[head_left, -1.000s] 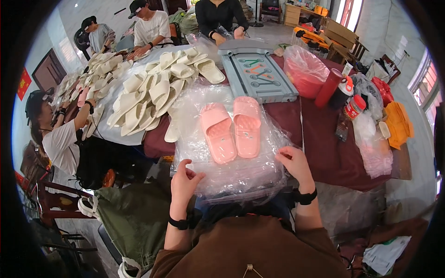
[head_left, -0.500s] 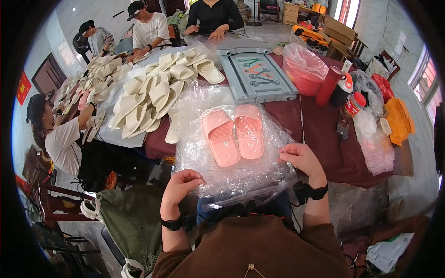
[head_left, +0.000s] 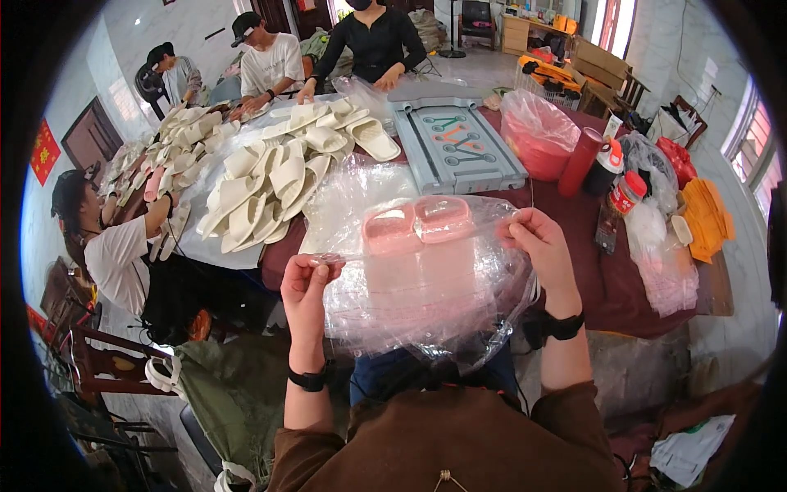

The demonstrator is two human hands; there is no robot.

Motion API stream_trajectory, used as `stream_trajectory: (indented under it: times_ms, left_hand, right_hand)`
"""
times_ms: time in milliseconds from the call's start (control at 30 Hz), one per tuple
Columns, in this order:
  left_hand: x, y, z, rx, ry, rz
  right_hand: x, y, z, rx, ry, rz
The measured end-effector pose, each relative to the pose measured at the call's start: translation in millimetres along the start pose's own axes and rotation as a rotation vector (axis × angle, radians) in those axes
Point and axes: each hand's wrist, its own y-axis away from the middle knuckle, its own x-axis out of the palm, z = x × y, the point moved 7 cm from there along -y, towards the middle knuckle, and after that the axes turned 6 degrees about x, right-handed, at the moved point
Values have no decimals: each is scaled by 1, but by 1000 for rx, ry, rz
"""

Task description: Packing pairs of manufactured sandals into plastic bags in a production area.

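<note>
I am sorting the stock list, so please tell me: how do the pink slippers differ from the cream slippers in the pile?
The pink slippers are one pair lying side by side, while the cream slippers are many, heaped loosely in a pile. The pink slippers sit behind the clear plastic bag that the left hand and right hand hold up; the cream slippers lie uncovered. Both kinds rest on the table and have the same open slide shape.

Both hands raised, left grip point(head_left: 307, 279) and right grip point(head_left: 533, 238) pinched shut.
</note>
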Motion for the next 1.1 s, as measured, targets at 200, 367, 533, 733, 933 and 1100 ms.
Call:
stream_trajectory:
  times_ms: [200, 367, 533, 733, 933, 1100]
  left_hand:
    - [4, 15, 24, 49, 39, -80]
    - [6, 37, 65, -191, 206, -273]
    - [30, 44, 71, -336, 361, -255]
    - [30, 54, 88, -603, 575, -254]
    - [50, 45, 61, -606, 805, -149]
    - [72, 48, 48, -386, 748, 67]
  right_hand:
    - [17, 8, -39, -128, -331, -103]
    - [40, 22, -74, 121, -532, -212]
    - [36, 20, -107, 143, -705, -175]
    - [41, 27, -102, -67, -117, -214]
    - [61, 37, -72, -90, -693, -69]
    - [66, 39, -64, -189, -697, -71]
